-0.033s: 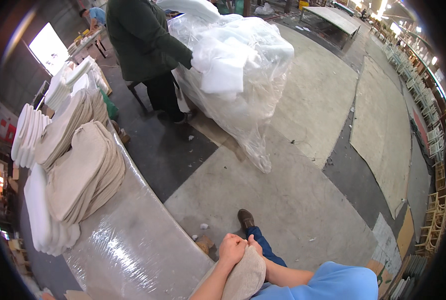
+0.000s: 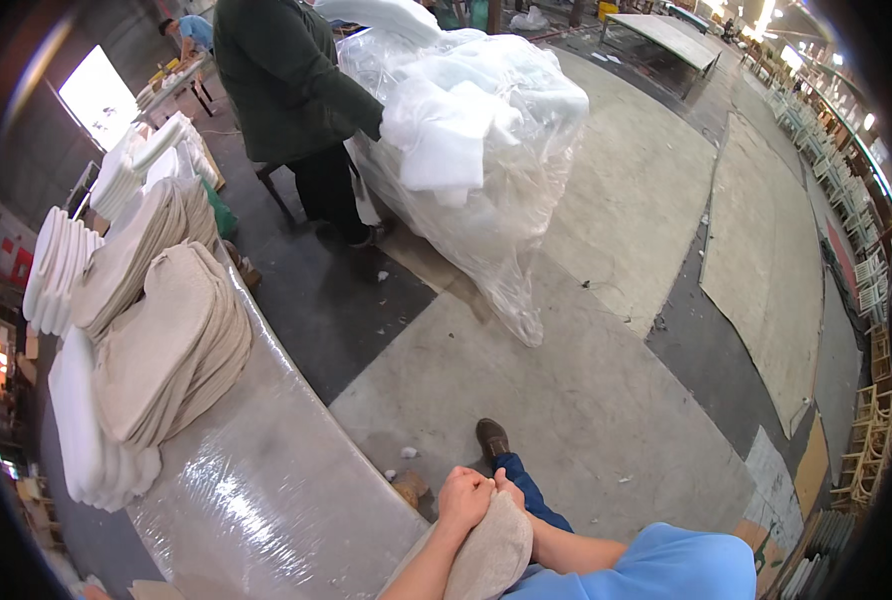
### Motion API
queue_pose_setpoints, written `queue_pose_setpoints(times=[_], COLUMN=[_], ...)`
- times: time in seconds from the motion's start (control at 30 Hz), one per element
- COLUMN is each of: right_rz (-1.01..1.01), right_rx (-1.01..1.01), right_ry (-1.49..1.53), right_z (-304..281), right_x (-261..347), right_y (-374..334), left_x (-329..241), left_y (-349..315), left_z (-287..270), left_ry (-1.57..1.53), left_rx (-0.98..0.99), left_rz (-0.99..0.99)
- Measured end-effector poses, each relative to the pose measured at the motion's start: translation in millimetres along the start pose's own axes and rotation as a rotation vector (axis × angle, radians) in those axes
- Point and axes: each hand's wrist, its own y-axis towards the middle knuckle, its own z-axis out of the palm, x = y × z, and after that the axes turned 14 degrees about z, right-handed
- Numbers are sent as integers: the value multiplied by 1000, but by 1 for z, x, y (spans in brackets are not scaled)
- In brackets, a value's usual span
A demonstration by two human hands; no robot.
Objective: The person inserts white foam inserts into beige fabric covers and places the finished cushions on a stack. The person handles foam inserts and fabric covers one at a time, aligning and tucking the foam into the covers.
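Close to my body, a beige fabric cushion cover (image 2: 490, 552) hangs between my forearms. Its far edge is gripped by my left hand (image 2: 465, 498) and my right hand (image 2: 508, 488), which sit side by side with fingers closed. The fingertips are partly hidden, and the cover's lower end runs out of view. To my left, several beige cushion covers (image 2: 174, 335) lie stacked on a plastic-wrapped table (image 2: 256, 480). White foam pads (image 2: 91, 430) are piled beside them.
Ahead, a co-worker in dark clothes (image 2: 284, 90) reaches into a large clear plastic bag (image 2: 526, 230) of white wadding (image 2: 446, 130). Another person (image 2: 194, 35) bends over a far table. Cardboard sheets (image 2: 766, 270) cover the floor; chair frames (image 2: 871, 440) line the right side.
The white wadding under the co-worker's hand has shifted slightly. My hands and the cover look the same.
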Motion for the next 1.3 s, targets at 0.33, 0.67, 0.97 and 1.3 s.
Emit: queue_pose_setpoints(times=[0.33, 0.67, 0.97, 1.3], right_rz=[-68, 6, -71, 22], right_rx=[-186, 9, 231, 52], right_ry=[-323, -345, -266, -167], right_z=[32, 24, -2, 28], right_x=[18, 19, 16, 7], right_y=[-16, -3, 39, -27], left_x=[15, 33, 21, -4], left_y=[24, 18, 20, 22], left_z=[3, -19, -42, -59], left_ry=[-50, -229, -334, -654], left_rx=[21, -428, -242, -100], left_rz=[-210, -91, -149, -270])
